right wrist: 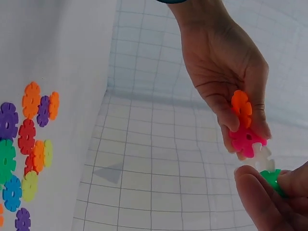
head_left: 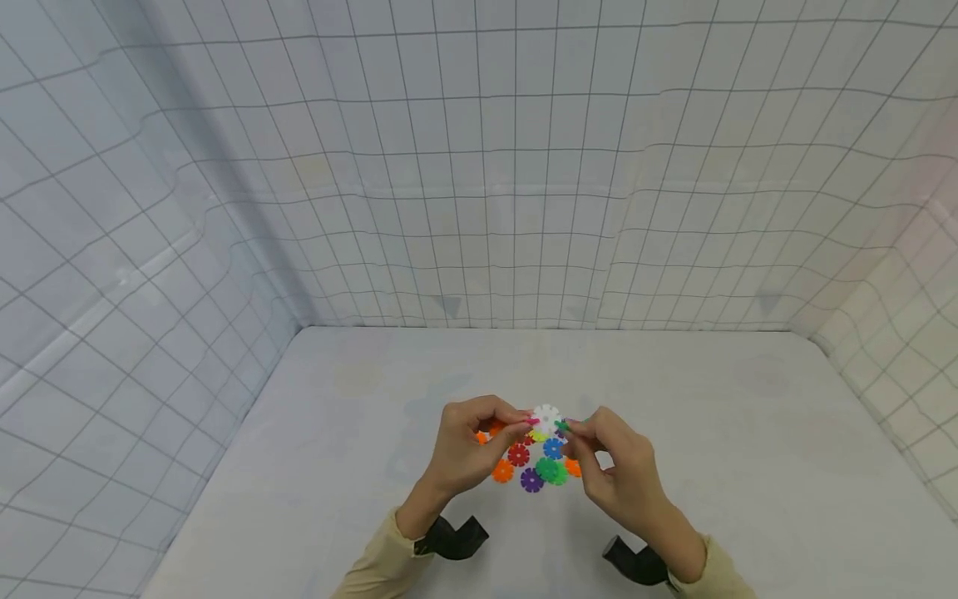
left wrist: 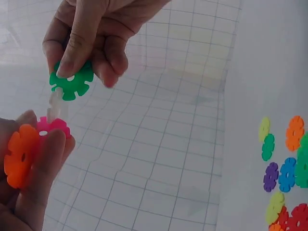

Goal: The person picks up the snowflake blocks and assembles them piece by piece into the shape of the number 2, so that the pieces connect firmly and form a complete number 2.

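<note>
The cluster of interlocking discs (head_left: 519,454) lies on the desk (head_left: 337,499), with the left hand (head_left: 462,449) above the desk to its left and the right hand (head_left: 624,470) to its right. Over the cluster's far side, a row of discs (head_left: 546,418) reaches from one hand's fingers (left wrist: 47,161) to the other's. Behind the cluster, past the desk's far edge, stands the back sheeting (head_left: 486,208), with left sheeting (head_left: 90,249) and right sheeting (head_left: 898,316) well apart on either side.

Booth (head_left: 112,274) with grid-lined sheet walls (head_left: 539,166)

light: soft, diffuse | shadows: faint, on table (head_left: 329,491) | wrist views: dimmer, slightly hazy
</note>
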### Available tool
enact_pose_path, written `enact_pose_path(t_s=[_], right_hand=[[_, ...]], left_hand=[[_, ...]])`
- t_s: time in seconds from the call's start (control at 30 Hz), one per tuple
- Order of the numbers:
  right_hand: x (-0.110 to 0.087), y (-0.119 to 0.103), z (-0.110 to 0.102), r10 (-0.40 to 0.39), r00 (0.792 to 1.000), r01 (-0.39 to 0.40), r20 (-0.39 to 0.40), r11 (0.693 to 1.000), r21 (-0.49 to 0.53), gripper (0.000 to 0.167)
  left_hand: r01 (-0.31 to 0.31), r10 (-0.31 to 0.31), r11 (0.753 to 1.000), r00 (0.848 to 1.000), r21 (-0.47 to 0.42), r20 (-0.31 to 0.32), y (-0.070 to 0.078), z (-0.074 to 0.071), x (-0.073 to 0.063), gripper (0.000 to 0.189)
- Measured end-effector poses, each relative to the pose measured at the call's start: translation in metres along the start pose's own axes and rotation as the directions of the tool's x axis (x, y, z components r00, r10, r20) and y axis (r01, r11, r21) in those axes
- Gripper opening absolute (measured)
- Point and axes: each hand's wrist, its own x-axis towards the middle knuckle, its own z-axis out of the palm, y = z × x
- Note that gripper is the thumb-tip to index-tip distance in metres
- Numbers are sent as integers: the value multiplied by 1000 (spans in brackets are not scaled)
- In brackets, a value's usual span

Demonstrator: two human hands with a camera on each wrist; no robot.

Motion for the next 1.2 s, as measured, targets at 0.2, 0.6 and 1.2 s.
enact_pose_path(t_s=[0.2,0.6,1.2], right_hand=[[1,5,1,2,1000,-2,-10,999,-55,29],[1,6,1,157,987,-157,20,964,214,41],[-1,7,-2,134,991,-134,-20,990,36,19]], left_hand=[[218,-215,976,971,20,-104,5,4,0,5],[371,-372,928,916,-36,-150,7,3,0,6],[179,-181,983,983,-43,-37,-13,6,-9,9]])
